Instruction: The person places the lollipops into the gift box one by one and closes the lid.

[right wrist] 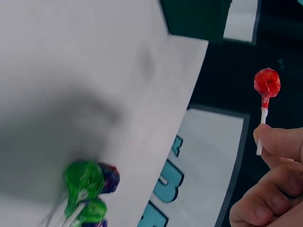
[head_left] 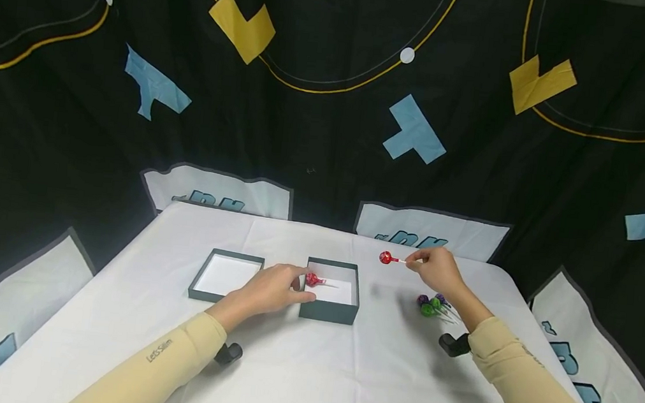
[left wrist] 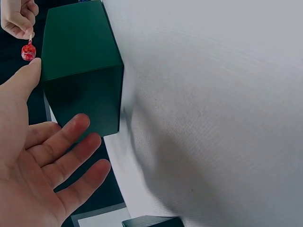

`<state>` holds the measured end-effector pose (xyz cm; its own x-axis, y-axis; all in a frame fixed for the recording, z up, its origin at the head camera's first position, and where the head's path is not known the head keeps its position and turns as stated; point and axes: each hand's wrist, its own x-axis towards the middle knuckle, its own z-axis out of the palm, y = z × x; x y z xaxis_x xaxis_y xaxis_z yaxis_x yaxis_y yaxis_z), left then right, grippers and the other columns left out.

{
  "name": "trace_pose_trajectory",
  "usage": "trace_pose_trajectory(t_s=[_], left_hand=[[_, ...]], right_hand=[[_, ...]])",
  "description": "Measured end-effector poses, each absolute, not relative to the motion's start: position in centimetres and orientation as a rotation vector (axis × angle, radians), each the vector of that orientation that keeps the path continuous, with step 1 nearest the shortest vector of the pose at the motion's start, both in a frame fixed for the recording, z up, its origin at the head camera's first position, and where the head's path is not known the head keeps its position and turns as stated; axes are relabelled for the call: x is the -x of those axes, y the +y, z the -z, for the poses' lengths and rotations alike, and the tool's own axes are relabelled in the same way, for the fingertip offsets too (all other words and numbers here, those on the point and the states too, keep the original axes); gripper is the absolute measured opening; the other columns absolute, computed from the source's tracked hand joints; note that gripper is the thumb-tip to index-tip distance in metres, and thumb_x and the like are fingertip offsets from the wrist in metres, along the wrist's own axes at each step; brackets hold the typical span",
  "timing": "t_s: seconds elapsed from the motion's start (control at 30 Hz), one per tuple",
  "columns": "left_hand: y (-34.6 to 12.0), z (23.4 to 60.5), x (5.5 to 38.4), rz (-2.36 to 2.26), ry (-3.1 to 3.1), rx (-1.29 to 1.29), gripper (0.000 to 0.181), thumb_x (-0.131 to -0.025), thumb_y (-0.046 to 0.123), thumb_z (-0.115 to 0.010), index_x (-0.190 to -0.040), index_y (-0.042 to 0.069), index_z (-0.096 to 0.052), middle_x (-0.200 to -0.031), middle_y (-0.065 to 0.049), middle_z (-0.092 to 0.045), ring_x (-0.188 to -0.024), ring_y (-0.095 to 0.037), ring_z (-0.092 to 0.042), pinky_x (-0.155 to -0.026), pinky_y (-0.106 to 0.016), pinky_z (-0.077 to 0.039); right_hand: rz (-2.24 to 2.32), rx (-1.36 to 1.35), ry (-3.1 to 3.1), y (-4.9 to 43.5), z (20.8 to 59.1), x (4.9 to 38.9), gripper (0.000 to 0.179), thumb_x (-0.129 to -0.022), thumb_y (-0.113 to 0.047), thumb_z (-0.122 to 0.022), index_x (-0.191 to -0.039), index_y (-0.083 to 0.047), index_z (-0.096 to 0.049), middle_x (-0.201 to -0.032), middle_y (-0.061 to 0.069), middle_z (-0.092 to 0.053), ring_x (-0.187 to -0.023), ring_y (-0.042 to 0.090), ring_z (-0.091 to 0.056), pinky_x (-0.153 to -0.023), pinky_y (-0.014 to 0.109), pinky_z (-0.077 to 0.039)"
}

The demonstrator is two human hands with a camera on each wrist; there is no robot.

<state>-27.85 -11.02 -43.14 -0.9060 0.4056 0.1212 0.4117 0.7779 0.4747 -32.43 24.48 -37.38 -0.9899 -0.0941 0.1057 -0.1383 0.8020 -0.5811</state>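
My right hand pinches the white stick of a red-wrapped lollipop between thumb and fingertips, held in the air to the right of the dark green box. In the right wrist view the candy end of that lollipop points up, away from the fingers. The box has a white inside, where another red lollipop lies toward the left. My left hand is at the box's left side with fingers spread. In the left wrist view its thumb reaches the edge of the box.
Left of the box lies a shallow dark green lid, white side up, partly behind the left hand. Several green and purple lollipops lie bunched on the white-covered table below the right hand. A black curtain hangs behind.
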Motion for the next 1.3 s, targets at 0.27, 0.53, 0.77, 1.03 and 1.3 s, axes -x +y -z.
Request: trace_pose_trajectory(t_s=[0.27, 0.53, 0.77, 1.03, 1.3], left_hand=[[-11.1, 43.1, 27.6, 0.787, -2.94, 0.685, 0.068, -0.088, 0.047, -0.076, -0.141, 0.009, -0.059, -0.078, 0.009, -0.063, -0.071, -0.009, -0.055, -0.065, -0.03, -0.044], [-11.1, 43.2, 27.7, 0.788, -2.956, 0.675, 0.069, -0.087, 0.048, -0.076, -0.141, 0.009, -0.059, -0.079, 0.008, -0.063, -0.072, -0.01, -0.055, -0.066, -0.03, -0.045], [-11.1, 43.2, 27.7, 0.811, -2.964, 0.664, 0.069, -0.087, 0.048, -0.076, -0.142, 0.01, -0.059, -0.082, 0.007, -0.064, -0.074, -0.011, -0.056, -0.067, -0.03, -0.046], [-11.2, 43.3, 27.9, 0.795, -2.97, 0.663, 0.07, -0.087, 0.05, -0.075, -0.141, 0.01, -0.059, -0.08, 0.008, -0.064, -0.073, -0.011, -0.056, -0.066, -0.029, -0.046], [-11.3, 43.1, 27.9, 0.791, -2.981, 0.668, 0.071, -0.087, 0.05, -0.076, -0.142, 0.009, -0.059, -0.08, 0.008, -0.065, -0.073, -0.011, -0.056, -0.066, -0.03, -0.047]], right_hand=[[-0.956, -0.186, -2.91, 22.1, 37.3, 31.7, 0.012, -0.094, -0.017, -0.071, -0.096, -0.008, -0.078, -0.075, 0.006, -0.055, -0.078, 0.023, -0.045, -0.061, 0.034, -0.036], [-0.923, -0.152, -2.936, 19.6, 37.5, 31.2, 0.014, -0.094, -0.018, -0.071, -0.098, -0.006, -0.079, -0.093, 0.009, -0.069, -0.086, 0.024, -0.051, -0.065, 0.033, -0.042], [-0.887, -0.167, -2.973, 17.2, 37.7, 30.9, 0.008, -0.092, -0.015, -0.073, -0.09, -0.01, -0.078, -0.095, 0.007, -0.073, -0.087, 0.024, -0.055, -0.067, 0.032, -0.045], [-0.84, -0.217, -3.009, 15.3, 38.1, 30.9, 0.009, -0.092, -0.015, -0.072, -0.088, -0.011, -0.079, -0.092, 0.005, -0.075, -0.084, 0.022, -0.057, -0.064, 0.03, -0.046], [-0.741, -0.257, -3.05, 13.1, 38.6, 31.3, 0.009, -0.091, -0.015, -0.073, -0.084, -0.011, -0.079, -0.093, 0.006, -0.075, -0.083, 0.021, -0.059, -0.063, 0.028, -0.047]])
